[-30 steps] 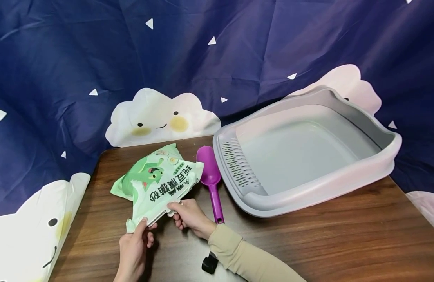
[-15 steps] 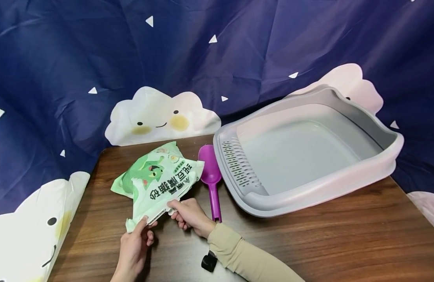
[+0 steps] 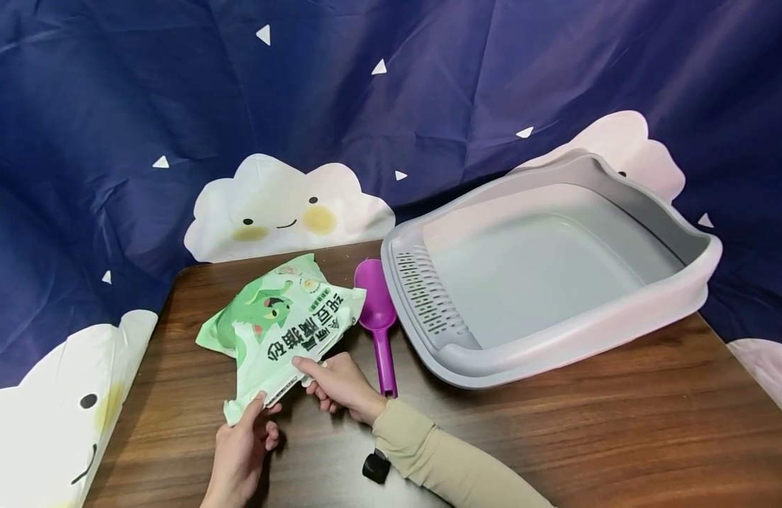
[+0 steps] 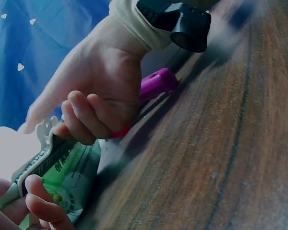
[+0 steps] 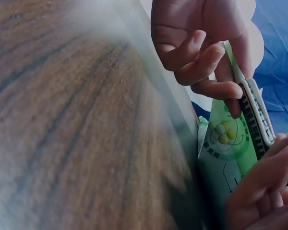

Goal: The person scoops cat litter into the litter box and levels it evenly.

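A green and white bag of cat litter (image 3: 289, 317), printed with a cartoon animal, lies at the table's left. Along its near edge runs a white sealing clip with teeth (image 5: 259, 112), also visible as a pale clip (image 4: 31, 165) in the left wrist view. My left hand (image 3: 240, 441) pinches the bag's edge at the clip's left end, thumb on top. At the other end, my right hand (image 3: 340, 388) pinches the clip, its thumb stretched over the bag's edge. Whether the clip is fully closed cannot be told.
A purple scoop (image 3: 380, 317) lies right of the bag, handle toward me. Beside it a large grey litter box (image 3: 480, 374) covers the table's back right. A dark blue curtain (image 3: 340, 85) with clouds hangs behind the wooden table (image 3: 588, 437).
Both hands keep their hold on the bag and clip in nearly the same places. My right thumb has shifted very slightly to the left, and the head view has moved a little.
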Demonstrator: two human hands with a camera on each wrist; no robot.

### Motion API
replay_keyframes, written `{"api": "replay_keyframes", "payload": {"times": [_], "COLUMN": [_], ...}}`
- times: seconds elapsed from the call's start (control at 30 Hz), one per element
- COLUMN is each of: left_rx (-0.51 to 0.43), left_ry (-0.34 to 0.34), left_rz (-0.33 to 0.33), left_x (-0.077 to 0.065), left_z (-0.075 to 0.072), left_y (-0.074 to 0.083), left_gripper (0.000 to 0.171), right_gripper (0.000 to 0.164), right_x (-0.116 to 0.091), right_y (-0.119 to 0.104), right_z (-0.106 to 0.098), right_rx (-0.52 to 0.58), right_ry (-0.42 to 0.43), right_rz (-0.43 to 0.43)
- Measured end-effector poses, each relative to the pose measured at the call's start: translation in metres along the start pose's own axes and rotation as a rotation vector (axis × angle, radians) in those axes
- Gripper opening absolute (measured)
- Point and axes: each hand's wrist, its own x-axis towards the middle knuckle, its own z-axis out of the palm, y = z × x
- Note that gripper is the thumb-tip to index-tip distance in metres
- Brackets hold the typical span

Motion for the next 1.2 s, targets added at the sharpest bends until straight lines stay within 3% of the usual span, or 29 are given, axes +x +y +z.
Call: {"api": "replay_keyframes", "payload": {"times": [0.23,0.43,0.67,1.2], "left_rx": [0.015,0.059,0.101,0.166], "left_ry": [-0.054,-0.072,-0.092,-0.074], "left_rz": [-0.037,-0.079,-0.074,-0.087], "left_x": [-0.001,-0.001,-0.001,0.002], "left_z": [-0.007,-0.019,-0.024,-0.027], "left_y": [0.003,0.008,0.01,0.012], "left_gripper": [0.021,0.031,0.029,0.027], "right_gripper": [0.038,0.035,0.036,0.035], "right_x": [0.002,0.003,0.0,-0.003], "right_y": [0.001,0.0,0.0,-0.002], "right_z": [-0.001,-0.001,-0.001,-0.003], "right_rx": [0.012,0.062,0.078,0.088], "right_ry": [-0.005,-0.025,-0.029,-0.033], "right_rz": [0.026,0.033,0.021,0.01]}}
